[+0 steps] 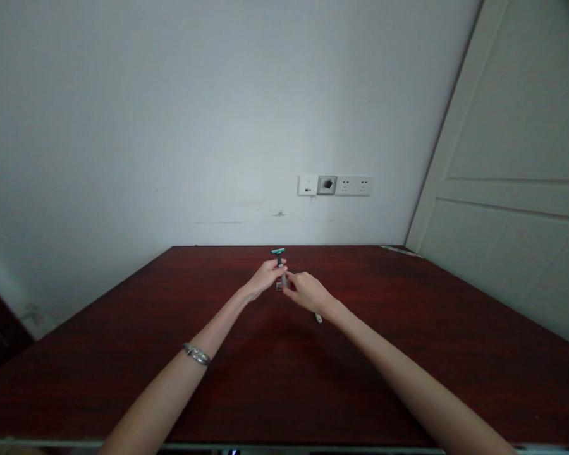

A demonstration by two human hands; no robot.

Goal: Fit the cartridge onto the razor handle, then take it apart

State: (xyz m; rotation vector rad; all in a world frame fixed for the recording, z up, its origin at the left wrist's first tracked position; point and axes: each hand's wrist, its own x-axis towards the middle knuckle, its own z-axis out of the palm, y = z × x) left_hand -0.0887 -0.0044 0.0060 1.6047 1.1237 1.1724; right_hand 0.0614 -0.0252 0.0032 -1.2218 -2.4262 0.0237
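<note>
A safety razor [278, 251] with a green-edged head and a grey handle is held upright above the middle of the table. My left hand [267, 274] pinches it just below the neck. The fingers of my right hand [307, 290] are closed on the lower part of the handle. Behind the fingertips a small pale piece with dark marks [279, 286] shows in part; its kind is unclear. From under my right wrist pokes the rounded end of a thin white object [318, 318]; most of it is hidden.
The dark red wooden table [246, 392] reaches back to a pale wall. A row of wall sockets [353, 185] holds a black plug [329, 184]. At the right stands a white panelled door [512, 151]. A thin strip [401, 251] lies at the table's back right corner.
</note>
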